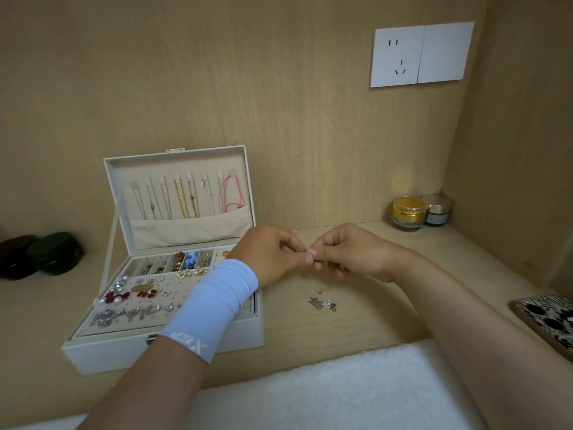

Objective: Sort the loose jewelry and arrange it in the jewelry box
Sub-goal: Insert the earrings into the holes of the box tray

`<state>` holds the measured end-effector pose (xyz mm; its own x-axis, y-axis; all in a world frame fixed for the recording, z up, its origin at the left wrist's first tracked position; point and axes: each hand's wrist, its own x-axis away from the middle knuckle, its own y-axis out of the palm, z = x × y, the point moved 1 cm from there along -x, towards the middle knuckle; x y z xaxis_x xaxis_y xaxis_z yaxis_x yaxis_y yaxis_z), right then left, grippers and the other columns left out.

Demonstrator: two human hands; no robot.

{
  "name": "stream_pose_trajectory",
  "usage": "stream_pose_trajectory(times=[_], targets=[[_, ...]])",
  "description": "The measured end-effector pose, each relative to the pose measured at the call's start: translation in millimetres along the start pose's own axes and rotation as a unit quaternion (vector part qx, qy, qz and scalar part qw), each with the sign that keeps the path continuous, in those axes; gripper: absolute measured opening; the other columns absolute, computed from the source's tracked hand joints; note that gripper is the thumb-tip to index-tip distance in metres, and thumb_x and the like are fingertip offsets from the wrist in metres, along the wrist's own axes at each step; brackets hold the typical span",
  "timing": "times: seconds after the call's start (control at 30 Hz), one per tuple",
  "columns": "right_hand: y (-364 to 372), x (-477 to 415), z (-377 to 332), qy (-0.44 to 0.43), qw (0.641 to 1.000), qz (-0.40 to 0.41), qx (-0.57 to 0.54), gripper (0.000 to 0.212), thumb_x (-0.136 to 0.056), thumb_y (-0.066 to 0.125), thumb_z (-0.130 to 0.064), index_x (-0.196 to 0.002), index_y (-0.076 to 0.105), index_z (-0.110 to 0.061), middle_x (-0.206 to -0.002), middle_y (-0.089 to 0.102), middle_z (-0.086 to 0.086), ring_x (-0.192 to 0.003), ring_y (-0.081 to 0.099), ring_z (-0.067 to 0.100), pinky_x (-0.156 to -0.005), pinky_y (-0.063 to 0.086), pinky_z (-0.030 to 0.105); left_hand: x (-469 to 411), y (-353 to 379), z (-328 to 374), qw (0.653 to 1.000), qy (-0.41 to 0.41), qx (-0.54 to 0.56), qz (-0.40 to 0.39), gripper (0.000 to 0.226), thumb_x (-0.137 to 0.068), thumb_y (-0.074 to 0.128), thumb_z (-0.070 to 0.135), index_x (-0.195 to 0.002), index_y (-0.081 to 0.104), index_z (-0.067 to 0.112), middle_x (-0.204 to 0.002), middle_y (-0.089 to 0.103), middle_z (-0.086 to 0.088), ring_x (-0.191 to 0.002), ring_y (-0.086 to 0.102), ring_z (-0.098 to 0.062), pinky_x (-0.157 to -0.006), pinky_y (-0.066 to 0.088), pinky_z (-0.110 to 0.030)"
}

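One jewelry box (124, 352), two jars (408, 212) (437, 214), two dark cases (15, 256) (55, 251), two hands (273, 256) (350, 252).

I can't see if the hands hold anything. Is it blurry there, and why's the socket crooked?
Head view: the left hand and right hand look soft where the fingertips meet, so anything pinched is too small to tell; the wide lens tilts the wall socket; a faint glow sits above the gold jar.
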<state>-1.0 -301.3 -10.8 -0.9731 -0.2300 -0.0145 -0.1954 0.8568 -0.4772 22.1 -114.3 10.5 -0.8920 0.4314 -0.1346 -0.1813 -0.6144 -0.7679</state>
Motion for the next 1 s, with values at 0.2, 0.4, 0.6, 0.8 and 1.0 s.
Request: stream_pose_trajectory(times=[0.2, 0.4, 0.6, 0.8, 1.0], targets=[[-1, -2, 4, -0.007, 0.992, -0.014, 0.127, 0.013, -0.09, 0.072, -0.01, -0.1, 0.078, -0.017, -0.076, 0.071, -0.005, -0.058, 0.055, -0.003, -0.061, 0.044, 0.013, 4, -14, -2, 0.999, 0.013, -0.033, 0.026, 0.004, -0.081, 0.078, 0.03, -0.083, 0.074, 0.029, -0.077, 0.068, 0.014, -0.073, 0.061, -0.001, -0.068, 0.043, -0.011], [5, -1, 9, 0.022, 0.971, -0.067, 0.227, 0.016, -0.077, 0.085, -0.018, -0.091, 0.081, -0.026, -0.083, 0.076, -0.012, -0.075, 0.063, -0.008, -0.077, 0.047, 0.011, 16, -22, -4, 0.998, 0.044, -0.034, 0.031, 0.006, -0.083, 0.077, 0.029, -0.081, 0.072, 0.025, -0.071, 0.063, 0.019, -0.063, 0.055, 0.012, -0.063, 0.037, -0.005], [13, -3, 7, 0.009, 0.964, -0.05, 0.261, 0.008, -0.085, 0.078, -0.019, -0.082, 0.078, -0.027, -0.074, 0.071, -0.02, -0.068, 0.06, -0.011, -0.065, 0.041, 0.007, 31, -51, -17, 0.998, 0.039, -0.003, 0.055, 0.002, -0.088, 0.07, 0.028, -0.089, 0.071, 0.029, -0.078, 0.063, 0.016, -0.066, 0.056, 0.0, -0.068, 0.042, -0.021], [25, -4, -32, -0.072, 0.979, 0.04, 0.189, 0.006, -0.085, 0.077, -0.017, -0.083, 0.079, -0.022, -0.079, 0.075, -0.007, -0.059, 0.055, -0.006, -0.062, 0.043, 0.01, 56, -100, -48, 0.999, 0.022, -0.016, 0.031, 0.009, -0.091, 0.068, 0.028, -0.091, 0.075, 0.034, -0.082, 0.07, 0.021, -0.078, 0.062, 0.002, -0.077, 0.047, -0.018], [57, -24, -94, -0.116, 0.978, -0.037, 0.168, 0.009, -0.089, 0.074, -0.013, -0.088, 0.077, -0.021, -0.057, 0.062, -0.025, -0.05, 0.049, -0.006, -0.054, 0.035, 0.006, 84, -130, -83, 0.998, 0.003, -0.051, -0.035, 0.013, -0.089, 0.068, 0.031, -0.089, 0.075, 0.043, -0.094, 0.068, 0.02, -0.084, 0.06, -0.001, -0.075, 0.05, -0.018]])
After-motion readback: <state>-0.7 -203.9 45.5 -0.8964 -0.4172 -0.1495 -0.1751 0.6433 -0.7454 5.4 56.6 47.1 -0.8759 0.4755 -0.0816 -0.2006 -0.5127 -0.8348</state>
